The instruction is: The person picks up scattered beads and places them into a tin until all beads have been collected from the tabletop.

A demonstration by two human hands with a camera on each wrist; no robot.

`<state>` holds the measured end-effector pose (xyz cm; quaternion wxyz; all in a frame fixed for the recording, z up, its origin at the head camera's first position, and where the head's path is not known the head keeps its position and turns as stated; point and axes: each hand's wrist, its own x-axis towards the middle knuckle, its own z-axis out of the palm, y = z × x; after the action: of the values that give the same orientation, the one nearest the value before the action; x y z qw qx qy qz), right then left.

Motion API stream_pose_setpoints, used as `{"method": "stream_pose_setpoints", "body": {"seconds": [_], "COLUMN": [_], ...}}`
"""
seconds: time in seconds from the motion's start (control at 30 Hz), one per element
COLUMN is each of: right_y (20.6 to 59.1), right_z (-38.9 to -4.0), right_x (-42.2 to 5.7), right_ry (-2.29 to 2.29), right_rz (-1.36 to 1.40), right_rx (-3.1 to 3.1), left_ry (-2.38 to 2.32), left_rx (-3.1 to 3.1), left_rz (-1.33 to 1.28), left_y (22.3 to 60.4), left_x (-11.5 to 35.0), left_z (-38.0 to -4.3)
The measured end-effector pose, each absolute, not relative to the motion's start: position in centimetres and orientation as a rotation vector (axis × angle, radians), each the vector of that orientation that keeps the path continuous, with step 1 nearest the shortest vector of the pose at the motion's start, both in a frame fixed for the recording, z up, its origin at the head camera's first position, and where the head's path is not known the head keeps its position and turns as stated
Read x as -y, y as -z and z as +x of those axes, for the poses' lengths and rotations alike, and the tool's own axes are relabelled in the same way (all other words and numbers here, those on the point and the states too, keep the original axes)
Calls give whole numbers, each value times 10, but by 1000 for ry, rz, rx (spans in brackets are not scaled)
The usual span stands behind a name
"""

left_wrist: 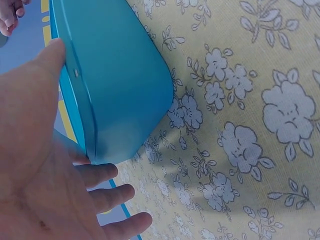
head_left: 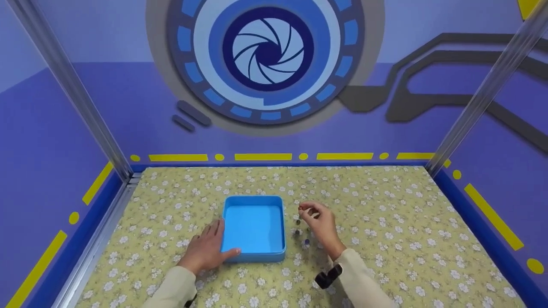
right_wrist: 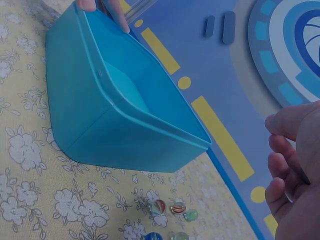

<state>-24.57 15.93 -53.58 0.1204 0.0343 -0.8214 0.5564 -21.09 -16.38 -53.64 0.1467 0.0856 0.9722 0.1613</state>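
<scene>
A blue square box (head_left: 253,257) without a lid stands on the cloth, nothing visible inside it. My left hand (head_left: 206,249) rests along its left wall, the thumb over the front rim near the corner; in the left wrist view the other fingers extend straight past the box. Right of the box, my right hand (head_left: 322,224) is raised with thumb and forefinger together, pinching what looks like a small reddish marble (head_left: 301,208), hidden in the right wrist view. Below it lie several glass marbles: a red-and-white one (right_wrist: 159,206), a green one (right_wrist: 191,215), a blue one (right_wrist: 152,236).
A yellowish floral cloth (head_left: 385,239) covers the table. Purple-blue printed walls (head_left: 265,141) close off the back and both sides, with metal posts (head_left: 92,111) at the rear corners.
</scene>
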Motion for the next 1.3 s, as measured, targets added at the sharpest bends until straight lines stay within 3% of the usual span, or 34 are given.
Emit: {"method": "stream_pose_setpoints", "body": {"seconds": [0.5,0.77,1.0,1.3], "right_y": [532,506,534,540], "right_z": [-247,-231,-244,-248], "right_x": [-150,-141,-142,-140], "right_ry": [-1696,-1700,-1742,-1690], "right_rz": [109,123,89,166], "right_rx": [2400,2433,2409,2392], "left_ry": [-469,-435,-421,-430], "left_rx": [-2819,-2824,-2823,-2837], "left_rz": [258,246,239,251], "left_y": [533,533,534,534], "left_x": [165,162,162,162], "left_z": [-208,-207,-207,-206]}}
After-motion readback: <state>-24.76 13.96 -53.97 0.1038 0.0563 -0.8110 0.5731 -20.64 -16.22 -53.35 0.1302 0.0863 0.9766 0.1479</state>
